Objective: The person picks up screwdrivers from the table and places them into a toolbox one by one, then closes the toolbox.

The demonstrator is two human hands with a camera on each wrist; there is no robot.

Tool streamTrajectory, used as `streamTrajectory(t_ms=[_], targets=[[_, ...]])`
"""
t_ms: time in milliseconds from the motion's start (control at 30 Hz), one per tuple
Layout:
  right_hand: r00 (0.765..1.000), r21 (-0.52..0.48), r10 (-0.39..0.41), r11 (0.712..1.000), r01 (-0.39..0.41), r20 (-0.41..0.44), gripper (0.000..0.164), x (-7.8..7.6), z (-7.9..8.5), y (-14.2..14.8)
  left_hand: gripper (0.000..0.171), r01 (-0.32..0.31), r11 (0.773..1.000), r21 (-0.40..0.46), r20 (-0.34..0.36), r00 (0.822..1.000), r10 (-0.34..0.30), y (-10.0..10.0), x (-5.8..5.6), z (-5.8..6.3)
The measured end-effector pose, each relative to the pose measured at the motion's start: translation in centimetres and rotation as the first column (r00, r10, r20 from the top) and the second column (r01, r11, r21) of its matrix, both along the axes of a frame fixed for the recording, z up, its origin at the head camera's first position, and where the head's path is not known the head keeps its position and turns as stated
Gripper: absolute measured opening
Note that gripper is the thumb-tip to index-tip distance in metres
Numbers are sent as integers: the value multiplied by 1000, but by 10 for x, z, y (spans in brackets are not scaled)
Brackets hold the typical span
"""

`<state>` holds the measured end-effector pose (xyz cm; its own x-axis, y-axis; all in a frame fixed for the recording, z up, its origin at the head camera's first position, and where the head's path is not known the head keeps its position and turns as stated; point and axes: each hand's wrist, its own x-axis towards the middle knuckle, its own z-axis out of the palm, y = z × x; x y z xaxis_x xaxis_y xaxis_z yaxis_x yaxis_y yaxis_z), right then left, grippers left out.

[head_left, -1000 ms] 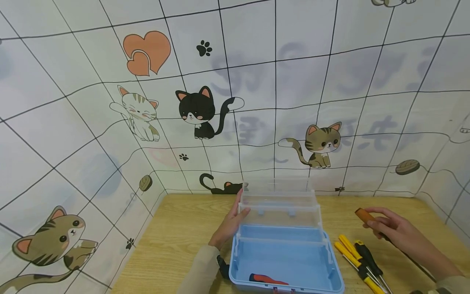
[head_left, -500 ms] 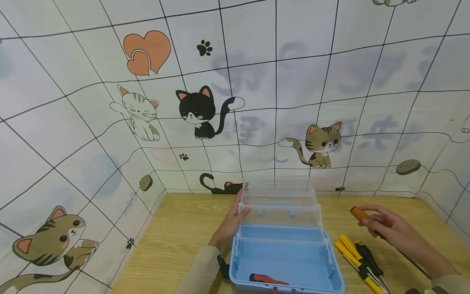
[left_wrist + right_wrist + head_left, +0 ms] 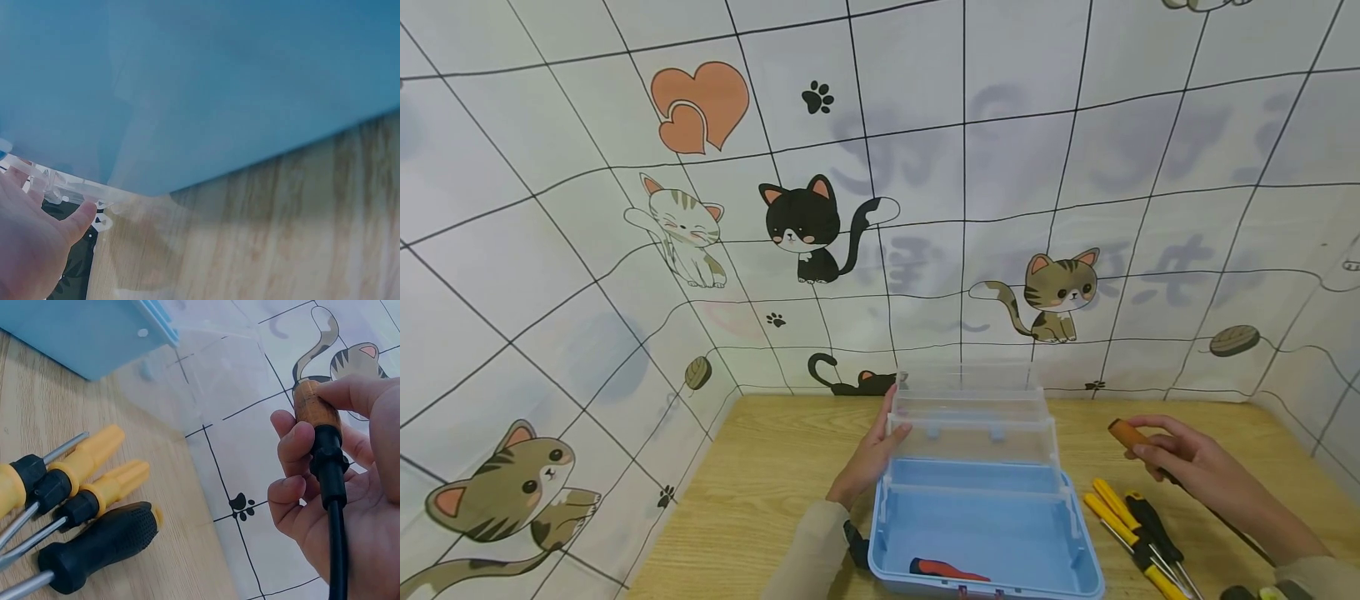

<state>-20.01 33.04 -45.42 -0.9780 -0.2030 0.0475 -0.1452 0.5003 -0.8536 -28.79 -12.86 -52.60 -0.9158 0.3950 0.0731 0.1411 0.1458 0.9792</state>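
A light blue plastic toolbox (image 3: 977,525) stands with its clear lid (image 3: 973,437) raised. My left hand (image 3: 867,458) grips the lid's left edge, thumb in front and fingers partly hidden behind. A red-and-black screwdriver handle (image 3: 947,570) lies inside near the front wall. To the right of the box, my right hand (image 3: 1202,471) holds a tool by its wooden handle (image 3: 1127,433). In the right wrist view, a black collar and long black shaft or cord (image 3: 337,550) run from this handle along the palm; its exact kind cannot be told.
Right of the toolbox lie several yellow-handled screwdrivers (image 3: 1112,502) and a black-handled screwdriver (image 3: 1152,525), close together on the wooden table (image 3: 760,492). A wall covering (image 3: 925,275) printed with cats rises behind the table. Something dark (image 3: 855,546) sits by my left wrist.
My right hand has moved slightly left and up, bringing the wooden-handled tool a little nearer the toolbox. The left hand, lid and toolbox look unmoved.
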Motion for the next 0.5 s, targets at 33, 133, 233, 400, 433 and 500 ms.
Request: streamTrajectory(t_ms=[33, 133, 233, 400, 433, 500], targets=[[1000, 1, -1, 1000, 1, 2, 42, 0, 0, -1, 69, 1, 1000, 1, 1, 1000, -1, 0, 0, 0], [1000, -11, 6, 1000, -6, 8, 42, -1, 1, -4, 68, 1, 1000, 0, 0, 1000, -1, 0, 0, -1], [1000, -26, 21, 999, -21, 6, 41, -2, 2, -7, 67, -1, 1000, -2, -2, 1000, 1, 0, 0, -1], [1000, -18, 23, 1000, -23, 5, 42, -2, 6, -14, 68, -10, 1000, -6, -3, 1000, 10, 0, 1, 1], [1000, -15, 26, 1000, -26, 1, 42, -2, 8, -16, 68, -11, 1000, -7, -3, 1000, 10, 0, 1, 2], [999, -15, 42, 999, -42, -7, 42, -2, 9, -19, 68, -12, 1000, -10, -3, 1000, 12, 0, 1, 2]])
